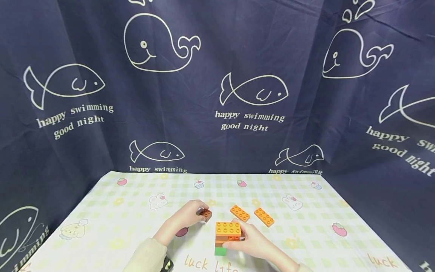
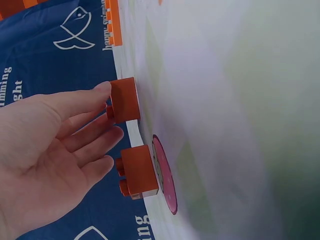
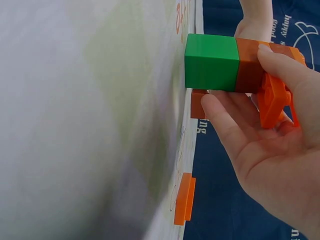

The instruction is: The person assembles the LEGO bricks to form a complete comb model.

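My right hand (image 1: 253, 238) grips a stack of toy building bricks (image 1: 228, 229) from its right side. A wide yellow-orange brick tops the stack, with orange and brown bricks below and a green brick (image 3: 212, 61) at the bottom. My left hand (image 1: 188, 214) is at a small brown brick (image 1: 207, 214) on the cloth, back left of the stack. In the left wrist view, its thumb and index finger pinch that brick (image 2: 125, 100). A second brown brick (image 2: 139, 170) stands just beside, below the fingertips and untouched.
Two flat orange bricks lie behind the right hand: one nearer the middle (image 1: 239, 213), another further right (image 1: 264, 217). A checked, printed cloth (image 1: 119, 215) covers the table. Dark blue curtains (image 1: 217, 56) stand behind it and at its sides. A small black object (image 1: 167, 263) shows beside the left sleeve.
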Available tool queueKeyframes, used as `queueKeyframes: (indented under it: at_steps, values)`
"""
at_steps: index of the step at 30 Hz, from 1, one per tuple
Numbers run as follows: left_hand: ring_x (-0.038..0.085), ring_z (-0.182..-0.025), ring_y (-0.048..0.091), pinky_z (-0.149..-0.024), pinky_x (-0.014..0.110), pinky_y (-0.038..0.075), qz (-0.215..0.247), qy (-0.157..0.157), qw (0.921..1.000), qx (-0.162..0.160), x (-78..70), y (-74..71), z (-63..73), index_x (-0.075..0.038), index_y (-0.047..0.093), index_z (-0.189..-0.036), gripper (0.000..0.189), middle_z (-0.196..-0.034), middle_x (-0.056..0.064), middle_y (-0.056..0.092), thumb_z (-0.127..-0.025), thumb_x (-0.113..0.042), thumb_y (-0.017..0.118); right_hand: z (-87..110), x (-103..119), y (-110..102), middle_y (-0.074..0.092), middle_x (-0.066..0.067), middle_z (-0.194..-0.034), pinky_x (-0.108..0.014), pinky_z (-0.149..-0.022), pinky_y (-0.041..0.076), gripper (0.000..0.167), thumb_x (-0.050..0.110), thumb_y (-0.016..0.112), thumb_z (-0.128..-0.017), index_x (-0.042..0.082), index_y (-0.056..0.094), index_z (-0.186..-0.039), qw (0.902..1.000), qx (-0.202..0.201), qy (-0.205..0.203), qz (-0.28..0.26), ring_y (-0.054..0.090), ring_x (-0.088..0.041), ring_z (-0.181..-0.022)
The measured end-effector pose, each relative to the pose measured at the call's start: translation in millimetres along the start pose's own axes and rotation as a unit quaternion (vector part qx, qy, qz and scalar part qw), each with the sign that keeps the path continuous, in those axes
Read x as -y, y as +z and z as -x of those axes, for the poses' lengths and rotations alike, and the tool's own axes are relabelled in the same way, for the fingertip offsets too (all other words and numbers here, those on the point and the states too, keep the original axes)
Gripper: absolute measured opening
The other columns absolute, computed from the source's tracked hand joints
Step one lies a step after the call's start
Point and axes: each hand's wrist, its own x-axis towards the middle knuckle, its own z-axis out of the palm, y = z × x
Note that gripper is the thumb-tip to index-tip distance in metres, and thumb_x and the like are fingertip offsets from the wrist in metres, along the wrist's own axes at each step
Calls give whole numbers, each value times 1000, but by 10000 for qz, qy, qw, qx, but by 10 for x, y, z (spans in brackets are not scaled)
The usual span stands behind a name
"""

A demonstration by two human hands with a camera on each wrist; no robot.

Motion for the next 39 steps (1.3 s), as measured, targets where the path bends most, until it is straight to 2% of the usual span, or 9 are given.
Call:
queueKeyframes:
  at_steps: [7,14,24,29,35,39]
  values:
    - [26,-100,63,-90,37,53,61,195,9998,57,-4,-10,-2,0,66,-105,28,-104,10,68,-78,-5,73,-1,16,-5,68,7,-95,-18,-76,51,30,36,71,-82,16,56,-99,9997,-79,-60,217,59,0,-85]
    - [20,-92,63,-86,31,54,387,213,9987,257,-8,5,6,-2,66,-105,32,-98,5,68,-76,-13,76,2,17,-10,69,5,-99,-19,-81,51,29,34,70,-83,16,57,-101,9999,-5,-82,91,61,-2,-90]
    - [13,-87,62,-81,24,53,245,140,9980,566,-19,40,21,-3,67,-105,38,-98,3,69,-71,-13,80,6,23,-9,69,4,-98,-19,-81,52,29,32,71,-83,14,57,-102,10000,8,-85,-27,62,-2,-90]
    - [15,-95,62,-88,28,52,69,100,9983,570,-21,50,26,-4,66,-109,40,-102,3,69,-72,-10,79,11,23,-7,68,5,-97,-18,-79,51,30,33,71,-82,14,56,-102,10000,-20,49,43,61,-1,-88]
    - [10,-84,60,-77,22,53,328,60,9977,594,-15,48,30,-5,67,-104,33,-94,0,68,-73,-10,79,11,24,-7,69,3,-99,-18,-82,51,29,30,71,-83,14,57,-102,9999,38,18,-101,62,-3,-91]
    - [10,-84,61,-78,23,53,521,73,9971,544,-14,25,27,-5,66,-104,31,-93,-1,67,-75,-10,76,8,35,-8,69,3,-101,-17,-84,50,31,31,71,-83,14,57,-105,9999,36,18,-94,62,-3,-94]
